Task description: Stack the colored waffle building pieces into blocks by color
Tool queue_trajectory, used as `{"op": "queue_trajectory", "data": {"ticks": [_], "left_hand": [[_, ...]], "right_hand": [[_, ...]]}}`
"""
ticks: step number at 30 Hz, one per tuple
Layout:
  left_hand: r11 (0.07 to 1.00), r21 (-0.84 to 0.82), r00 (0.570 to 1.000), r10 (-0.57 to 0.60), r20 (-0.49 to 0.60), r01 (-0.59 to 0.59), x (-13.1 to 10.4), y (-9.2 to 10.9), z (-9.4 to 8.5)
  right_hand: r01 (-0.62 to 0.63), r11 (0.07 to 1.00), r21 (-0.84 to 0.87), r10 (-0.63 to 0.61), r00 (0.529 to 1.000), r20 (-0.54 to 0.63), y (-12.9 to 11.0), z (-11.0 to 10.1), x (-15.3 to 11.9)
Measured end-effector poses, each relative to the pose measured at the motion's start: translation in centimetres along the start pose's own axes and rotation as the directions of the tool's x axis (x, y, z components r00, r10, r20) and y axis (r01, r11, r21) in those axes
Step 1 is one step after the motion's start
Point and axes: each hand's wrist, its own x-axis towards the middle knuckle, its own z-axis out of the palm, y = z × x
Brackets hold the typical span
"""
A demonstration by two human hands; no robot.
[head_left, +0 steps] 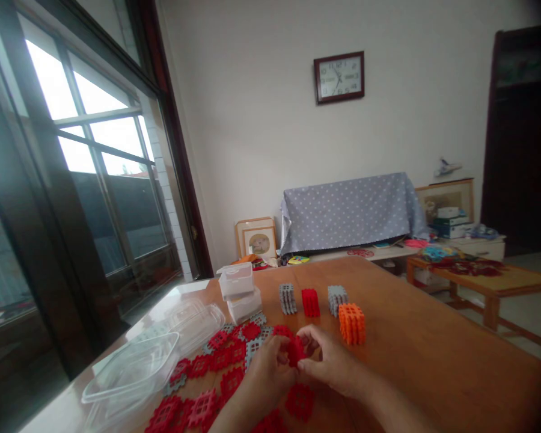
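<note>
My left hand (270, 367) and my right hand (322, 358) meet above the wooden table, both closed on one red plastic piece (296, 350) held between their fingertips. Around and below them lie many loose red pieces (220, 358) and some grey ones (177, 385), flat and square with notched edges. Beyond my hands stand two grey stacks (287, 299) (338, 299), with a red stack (311, 302) between them. An orange stack (352, 323) stands just in front of the right grey stack.
Clear plastic containers (133, 367) lie on the left of the table (415, 355). White boxes (237, 281) are piled at its far left. Behind are a cloth-covered object (351, 213) and a low wooden table (505, 288) at the right.
</note>
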Motion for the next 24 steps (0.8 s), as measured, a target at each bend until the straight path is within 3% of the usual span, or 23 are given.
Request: {"op": "queue_trajectory", "data": {"ticks": [4, 7, 10, 12, 15, 20, 24], "left_hand": [[0.996, 0.073, 0.998, -0.053, 0.033, 0.051, 0.8, 0.9, -0.4], [0.997, 0.072, 0.998, -0.039, 0.047, 0.036, 2.0, 1.5, -1.2], [0.984, 0.177, 0.999, 0.017, 0.039, -0.023, 4.2, 1.9, -2.3], [0.95, 0.299, 0.996, 0.082, 0.037, -0.089, 6.2, 2.4, -2.8], [0.845, 0.49, 0.976, 0.178, 0.123, -0.216, 9.8, 3.6, -2.9], [0.69, 0.64, 0.94, 0.226, 0.255, -0.339, 15.8, 5.8, -1.6], [0.601, 0.703, 0.924, 0.208, 0.321, -0.379, 19.6, 5.9, -0.1]], "right_hand": [[-0.053, 0.986, 0.161, 0.049, 0.998, 0.027, 0.5, -0.2, 0.1], [-0.164, 0.96, 0.226, 0.167, 0.986, 0.009, 1.6, -0.5, 0.6], [-0.279, 0.957, 0.085, 0.287, 0.953, -0.099, 3.3, -0.5, 1.3], [-0.274, 0.962, 0.013, 0.273, 0.951, -0.149, 4.4, -0.2, 1.6], [-0.213, 0.975, -0.064, 0.201, 0.966, -0.163, 5.3, 0.6, 1.5], [-0.217, 0.896, -0.387, 0.181, 0.975, -0.13, 5.9, 1.7, 0.9], [-0.248, 0.851, -0.464, 0.221, 0.969, -0.113, 5.9, 1.7, 1.2]]}}
